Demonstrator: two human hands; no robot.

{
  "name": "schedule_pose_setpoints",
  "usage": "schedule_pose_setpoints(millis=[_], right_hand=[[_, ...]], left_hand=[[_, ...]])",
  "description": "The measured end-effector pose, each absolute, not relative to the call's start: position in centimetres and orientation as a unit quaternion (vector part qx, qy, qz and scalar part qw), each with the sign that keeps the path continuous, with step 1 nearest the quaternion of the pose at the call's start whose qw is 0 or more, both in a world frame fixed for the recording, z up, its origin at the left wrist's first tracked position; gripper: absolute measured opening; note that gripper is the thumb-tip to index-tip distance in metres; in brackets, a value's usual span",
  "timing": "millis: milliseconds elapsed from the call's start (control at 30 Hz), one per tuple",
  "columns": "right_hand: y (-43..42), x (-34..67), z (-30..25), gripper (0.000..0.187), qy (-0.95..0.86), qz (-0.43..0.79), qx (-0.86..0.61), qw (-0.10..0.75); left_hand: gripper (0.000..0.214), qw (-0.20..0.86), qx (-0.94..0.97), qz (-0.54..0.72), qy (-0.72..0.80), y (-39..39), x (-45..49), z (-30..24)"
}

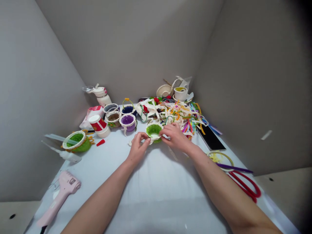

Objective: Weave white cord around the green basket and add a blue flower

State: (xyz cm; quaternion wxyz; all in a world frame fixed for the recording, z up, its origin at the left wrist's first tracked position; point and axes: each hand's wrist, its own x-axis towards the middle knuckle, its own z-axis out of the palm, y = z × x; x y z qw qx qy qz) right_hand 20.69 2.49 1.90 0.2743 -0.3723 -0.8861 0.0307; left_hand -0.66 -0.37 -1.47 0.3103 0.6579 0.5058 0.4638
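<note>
A small green basket (153,129) with a white band round its rim stands at the middle of the table. Along its near side runs a strip of white trim (154,139). My left hand (139,147) pinches this strip between thumb and fingers at the basket's left front. From the right, my right hand (174,137) has its fingers closed on the rim and trim. Part of the basket's right side is hidden behind those fingers. A thin pale strip (173,153) lies below my right hand.
A pink glue gun (63,190) lies at the left, near a white-tipped bottle (70,156) and another green basket (83,145). Several small baskets, including a purple one (128,121), stand behind. Tangled ribbons (181,112), a phone (211,139) and red-handled scissors (246,187) occupy the right.
</note>
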Motion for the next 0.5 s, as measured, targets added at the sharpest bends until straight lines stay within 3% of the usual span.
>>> schedule_pose_setpoints(millis=[133,500], right_hand=[[2.4,20.6,2.0,0.008,-0.884,0.044,-0.375,0.275],[2.5,20.7,1.9,0.007,-0.887,0.04,-0.364,0.281]], left_hand=[[0.011,0.297,0.667,0.488,0.478,-0.4,-0.9,-1.2],[0.014,0.114,0.757,0.436,0.472,-0.3,-1.3,-0.1]])
